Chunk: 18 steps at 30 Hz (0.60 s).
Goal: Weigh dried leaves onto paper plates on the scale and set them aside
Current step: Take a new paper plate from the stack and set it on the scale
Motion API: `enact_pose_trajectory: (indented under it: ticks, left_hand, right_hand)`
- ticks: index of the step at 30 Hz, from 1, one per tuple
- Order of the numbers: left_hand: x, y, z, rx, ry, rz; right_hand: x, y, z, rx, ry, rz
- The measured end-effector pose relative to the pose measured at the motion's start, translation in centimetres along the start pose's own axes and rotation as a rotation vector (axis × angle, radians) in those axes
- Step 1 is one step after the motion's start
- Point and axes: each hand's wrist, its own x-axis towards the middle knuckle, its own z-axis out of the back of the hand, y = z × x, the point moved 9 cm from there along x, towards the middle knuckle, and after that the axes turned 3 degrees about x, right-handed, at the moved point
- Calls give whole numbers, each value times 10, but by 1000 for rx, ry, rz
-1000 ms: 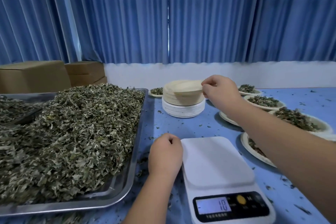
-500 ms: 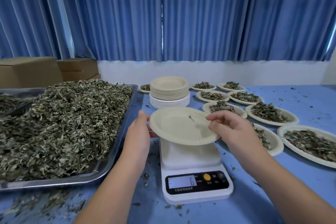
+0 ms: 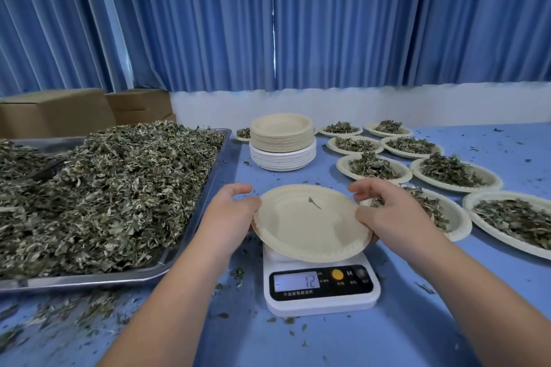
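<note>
Plate: one paper plate (image 3: 310, 226), round, shallow, matte beige pulp w/ crimped rim. I see it right over the scale's platform, slightly tilted, near edge lower.
Scale: scale (image 3: 322, 292) is white plastic, rounded-square, w/ glossy black front panel & yellow button. Display (image 3: 296, 281) reads 12.
L hand: left hand (image 3: 229, 214) is at the plate's left rim, just left of the scale. Digits curl round the edge, gripping it.
R hand: right hand (image 3: 393, 214) is at the plate's right rim. Thumb lies on the top face, fingers (image 3: 362, 188) curve round the far edge, gripping too.
On plate: one dry leaf scrap (image 3: 314, 202) near centre, apart from both hands.
Contact: I can't tell if the plate rests fully on the platform.
Bulk: dried leaves (image 3: 104, 194), crinkly grey-green shreds, are heaped in a steel tray (image 3: 179, 265) left of the scale.
Spares: plate stack (image 3: 281, 140), beige over white, sits behind the scale.
Done: filled plates (image 3: 453, 171) lie right of & behind the scale on a blue table (image 3: 387, 337) w/ leaf crumbs.
</note>
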Motion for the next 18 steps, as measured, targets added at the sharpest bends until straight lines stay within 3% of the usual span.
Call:
enact_pose_trajectory:
  ticks: [18]
  left_hand:
    - [12, 13, 8, 151, -65, -22]
  right_hand:
    - [5, -9, 12, -165, -88, -14]
